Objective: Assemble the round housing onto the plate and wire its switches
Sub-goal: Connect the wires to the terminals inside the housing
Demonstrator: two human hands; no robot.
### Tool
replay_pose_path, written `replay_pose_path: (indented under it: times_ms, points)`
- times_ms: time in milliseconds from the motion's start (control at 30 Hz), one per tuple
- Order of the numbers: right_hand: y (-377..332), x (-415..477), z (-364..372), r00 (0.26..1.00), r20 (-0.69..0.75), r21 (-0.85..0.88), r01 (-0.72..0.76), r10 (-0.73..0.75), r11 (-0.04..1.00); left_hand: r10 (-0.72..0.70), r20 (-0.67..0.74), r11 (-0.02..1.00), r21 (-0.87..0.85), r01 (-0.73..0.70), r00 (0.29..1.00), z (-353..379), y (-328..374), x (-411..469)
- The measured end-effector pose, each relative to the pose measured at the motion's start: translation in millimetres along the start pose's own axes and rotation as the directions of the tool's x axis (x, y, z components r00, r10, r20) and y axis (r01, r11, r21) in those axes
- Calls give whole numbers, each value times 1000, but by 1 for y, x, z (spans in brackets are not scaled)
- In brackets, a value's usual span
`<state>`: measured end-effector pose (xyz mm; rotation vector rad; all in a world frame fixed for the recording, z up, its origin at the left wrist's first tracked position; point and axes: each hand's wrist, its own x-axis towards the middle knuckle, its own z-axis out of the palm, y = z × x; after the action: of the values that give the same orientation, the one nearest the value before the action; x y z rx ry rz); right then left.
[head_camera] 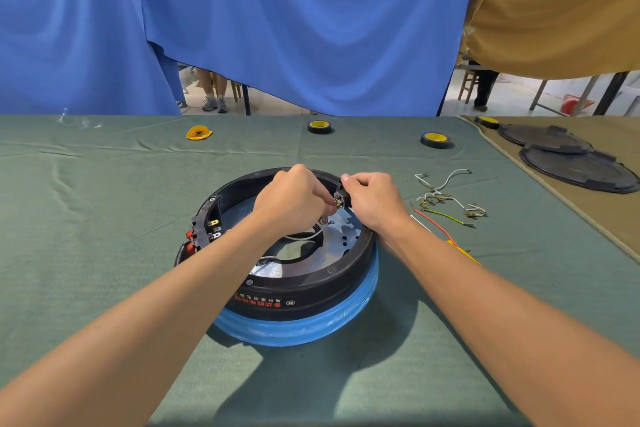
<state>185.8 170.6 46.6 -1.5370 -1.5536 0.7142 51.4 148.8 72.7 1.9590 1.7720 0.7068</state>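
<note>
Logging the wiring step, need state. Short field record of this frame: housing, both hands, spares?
housing: black round housing over metal plate, on blue base
left hand: pinches white wire end at switch on far rim
right hand: grips that switch
switch block: left rim, red rockers outward
spare wires: loose on green cloth, right of housing
tape rolls: two, far side of green cloth

Upside-down print ran along the black housing (329, 288): red and white Chinese characters, round logo, seemingly too small to read.
</note>
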Motion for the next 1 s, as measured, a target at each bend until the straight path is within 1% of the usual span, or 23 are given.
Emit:
replay_pose_path:
  times_ms: [400,733,1000]
  points:
    - [-1,0,0,1000,-6,4,-11,11,1000,-10,8,998,-57,10,1000,0,-3,1]
    - [-4,-2,0,1000,-2,-10,-18,18,1000,-9,6,1000,-21,9,1000,1,-2,2]
    - [-4,-3,0,999,-12,15,-31,31,999,-4,-18,1000,-8,4,1000,3,-2,1]
